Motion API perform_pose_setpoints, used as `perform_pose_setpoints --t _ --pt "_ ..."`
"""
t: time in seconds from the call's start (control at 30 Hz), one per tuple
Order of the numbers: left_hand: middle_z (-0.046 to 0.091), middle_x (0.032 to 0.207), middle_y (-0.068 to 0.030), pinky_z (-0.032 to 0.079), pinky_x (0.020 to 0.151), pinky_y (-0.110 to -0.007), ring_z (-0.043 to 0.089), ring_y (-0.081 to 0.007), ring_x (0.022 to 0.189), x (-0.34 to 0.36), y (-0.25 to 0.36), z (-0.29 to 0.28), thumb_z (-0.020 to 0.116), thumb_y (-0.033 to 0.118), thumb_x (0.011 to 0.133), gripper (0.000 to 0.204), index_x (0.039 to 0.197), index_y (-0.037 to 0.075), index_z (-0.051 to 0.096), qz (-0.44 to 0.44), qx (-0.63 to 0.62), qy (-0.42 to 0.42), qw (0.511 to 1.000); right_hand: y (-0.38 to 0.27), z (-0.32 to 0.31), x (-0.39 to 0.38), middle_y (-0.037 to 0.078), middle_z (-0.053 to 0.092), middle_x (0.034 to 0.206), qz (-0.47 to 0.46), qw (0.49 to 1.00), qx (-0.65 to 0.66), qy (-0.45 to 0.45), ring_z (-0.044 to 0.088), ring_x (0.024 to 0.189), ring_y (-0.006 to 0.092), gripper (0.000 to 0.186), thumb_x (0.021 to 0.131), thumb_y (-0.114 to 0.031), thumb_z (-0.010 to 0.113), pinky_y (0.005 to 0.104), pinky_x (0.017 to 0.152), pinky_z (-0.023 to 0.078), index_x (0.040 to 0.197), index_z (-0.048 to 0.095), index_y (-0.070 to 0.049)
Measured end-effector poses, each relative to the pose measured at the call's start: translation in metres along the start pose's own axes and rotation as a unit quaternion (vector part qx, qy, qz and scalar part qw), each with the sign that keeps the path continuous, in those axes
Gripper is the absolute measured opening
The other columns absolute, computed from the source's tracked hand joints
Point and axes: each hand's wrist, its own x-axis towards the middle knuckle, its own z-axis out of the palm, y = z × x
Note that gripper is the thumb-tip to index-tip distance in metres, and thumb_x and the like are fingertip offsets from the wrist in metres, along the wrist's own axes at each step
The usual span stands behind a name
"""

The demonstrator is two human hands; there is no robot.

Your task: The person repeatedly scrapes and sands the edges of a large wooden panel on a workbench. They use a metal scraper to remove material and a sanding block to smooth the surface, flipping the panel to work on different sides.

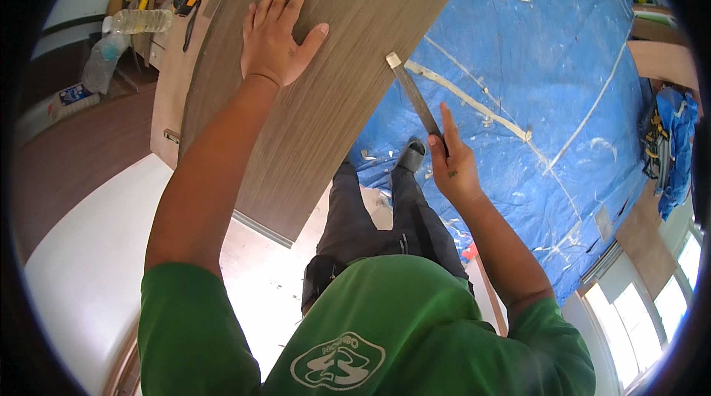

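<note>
My left hand [272, 44] lies flat on a wood-grain panel [326, 48], its fingers spread and holding nothing. In my right hand [456, 174] is a long, narrow, dark flat file [420, 102], gripped at its near end, with a finger stretched along it. The file's pale far tip rests at or just over the panel's right long edge; whether it touches is hard to tell. Part of the handle end is hidden in my palm.
A wooden bench [174, 78] beside the panel carries a tape measure [186, 1] and a clear plastic bottle [141, 21]. Blue tarp [511, 63] with scraps and a pale strip [474, 102] covers the floor at right. My sandalled foot [409, 155] stands there.
</note>
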Motion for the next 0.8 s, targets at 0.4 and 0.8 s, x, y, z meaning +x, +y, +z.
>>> perform_pose_setpoints --t 0.4,0.8 --pt "0.031 0.169 -0.0019 0.01 0.13 -0.045 0.021 -0.0199 0.158 -0.002 -0.005 0.007 0.045 0.063 0.098 0.071 0.159 0.026 0.039 0.002 -0.054 0.028 0.998 -0.039 0.025 -0.012 0.02 0.058 0.064 0.194 0.977 -0.085 -0.008 0.061 0.058 0.0386 0.037 0.106 -0.035 0.058 0.0452 0.055 0.045 0.088 0.058 -0.002" --pt "0.034 0.168 -0.0037 0.013 0.13 -0.046 0.024 -0.0224 0.157 -0.002 -0.006 0.014 0.044 0.064 0.1 0.07 0.158 0.025 0.041 0.026 -0.033 0.061 0.997 -0.041 0.035 0.08 0.023 0.054 0.065 0.205 0.973 -0.054 0.096 0.047 0.057 0.032 0.049 0.105 -0.039 0.06 0.044 0.056 0.042 0.079 0.058 0.003"
